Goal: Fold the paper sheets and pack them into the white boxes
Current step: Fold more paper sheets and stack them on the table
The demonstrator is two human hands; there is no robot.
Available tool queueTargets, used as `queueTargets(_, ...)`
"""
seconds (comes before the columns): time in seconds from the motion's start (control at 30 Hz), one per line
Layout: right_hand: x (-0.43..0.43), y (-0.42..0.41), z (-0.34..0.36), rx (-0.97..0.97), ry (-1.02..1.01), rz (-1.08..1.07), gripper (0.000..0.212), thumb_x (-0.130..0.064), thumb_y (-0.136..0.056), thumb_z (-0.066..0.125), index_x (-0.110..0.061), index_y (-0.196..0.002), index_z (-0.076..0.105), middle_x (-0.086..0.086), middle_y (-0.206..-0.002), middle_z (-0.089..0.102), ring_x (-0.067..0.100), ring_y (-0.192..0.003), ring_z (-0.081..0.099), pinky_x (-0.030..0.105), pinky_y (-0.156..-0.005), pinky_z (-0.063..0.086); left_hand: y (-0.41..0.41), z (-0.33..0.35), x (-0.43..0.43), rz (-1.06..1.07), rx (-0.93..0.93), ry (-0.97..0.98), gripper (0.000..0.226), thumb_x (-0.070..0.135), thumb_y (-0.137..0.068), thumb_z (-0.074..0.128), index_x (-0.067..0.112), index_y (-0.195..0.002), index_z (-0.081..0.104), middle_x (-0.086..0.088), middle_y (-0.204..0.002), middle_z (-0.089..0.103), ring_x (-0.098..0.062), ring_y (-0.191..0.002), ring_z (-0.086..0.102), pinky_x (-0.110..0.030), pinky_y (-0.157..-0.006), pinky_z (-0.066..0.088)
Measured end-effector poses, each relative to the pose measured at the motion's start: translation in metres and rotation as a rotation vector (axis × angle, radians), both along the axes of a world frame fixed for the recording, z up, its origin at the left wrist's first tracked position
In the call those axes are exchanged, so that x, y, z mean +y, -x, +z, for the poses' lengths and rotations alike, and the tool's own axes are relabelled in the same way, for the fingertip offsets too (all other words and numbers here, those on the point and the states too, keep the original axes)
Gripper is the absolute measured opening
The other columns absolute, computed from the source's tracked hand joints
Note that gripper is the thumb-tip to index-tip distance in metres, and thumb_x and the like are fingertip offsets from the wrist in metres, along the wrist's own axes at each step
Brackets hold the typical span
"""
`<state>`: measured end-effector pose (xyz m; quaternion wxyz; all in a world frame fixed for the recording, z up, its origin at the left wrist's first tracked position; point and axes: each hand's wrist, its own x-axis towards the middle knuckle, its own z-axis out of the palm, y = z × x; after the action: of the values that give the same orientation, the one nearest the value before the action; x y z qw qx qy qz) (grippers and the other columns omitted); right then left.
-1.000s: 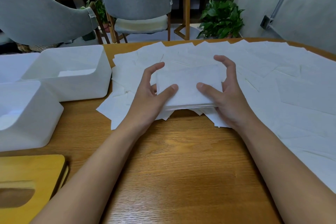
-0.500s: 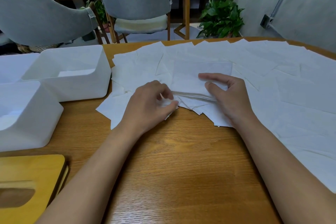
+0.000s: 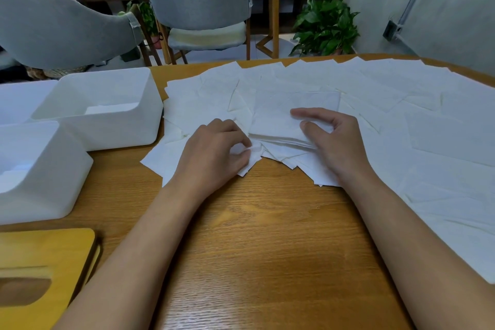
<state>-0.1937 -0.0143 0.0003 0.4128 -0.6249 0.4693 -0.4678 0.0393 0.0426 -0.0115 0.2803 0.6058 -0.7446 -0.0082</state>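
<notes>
A small stack of folded white paper sheets lies on the spread of loose sheets that covers the far and right side of the wooden table. My right hand rests on the stack's right edge, fingers curled, thumb on top. My left hand pinches a loose sheet corner just left of the stack. Two open white boxes stand at the left: the far box holds some folded paper, and the near box has its inside mostly hidden.
A yellow wooden lid with an oval slot lies at the near left corner. Two grey chairs and a potted plant stand beyond the table's far edge. Bare wood shows between my forearms.
A second ago both hands held the folded stack lifted off the sheets. It now lies flat on the pile; the right hand stays on it and the left hand pinches a sheet corner.
</notes>
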Motion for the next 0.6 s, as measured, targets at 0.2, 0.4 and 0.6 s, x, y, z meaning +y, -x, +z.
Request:
queueTargets(0.2, 0.001, -0.001, 0.0, 0.025, -0.004, -0.003, 0.031, -0.01, -0.099, 0.064, -0.033, -0.111, 0.081, -0.022, -0.12, 0.074, -0.007, -0.121, 0.059, 0.007, -0.101, 0.042, 0.005, 0.005, 0.003, -0.013, -0.014, 0.086, 0.007, 0.021, -0.09, 0.069, 0.017, -0.095, 0.072, 0.006, -0.094, 0.068, -0.017, -0.09, 0.059, -0.036, -0.078, 0.048)
queueTargets(0.4, 0.003, -0.001, 0.002, 0.009, 0.051, 0.073, 0.024, -0.013, -0.098, 0.068, -0.027, -0.113, 0.081, -0.018, -0.119, 0.076, -0.004, -0.122, 0.061, 0.018, -0.107, 0.044, 0.014, 0.019, 0.014, -0.111, 0.347, 0.172, 0.006, 0.013, -0.093, 0.069, 0.014, -0.097, 0.072, 0.01, -0.089, 0.071, -0.011, -0.084, 0.066, -0.029, -0.074, 0.052)
queueTargets(0.6, 0.015, -0.004, 0.003, 0.079, 0.062, 0.235, 0.021, -0.045, -0.079, 0.08, -0.04, -0.1, 0.079, -0.014, -0.112, 0.077, 0.008, -0.112, 0.069, 0.03, -0.095, 0.054, 0.013, 0.025, 0.013, -0.136, 0.573, 0.069, 0.02, 0.024, -0.095, 0.078, 0.023, -0.115, 0.08, 0.008, -0.102, 0.076, -0.017, -0.099, 0.069, -0.031, -0.082, 0.057)
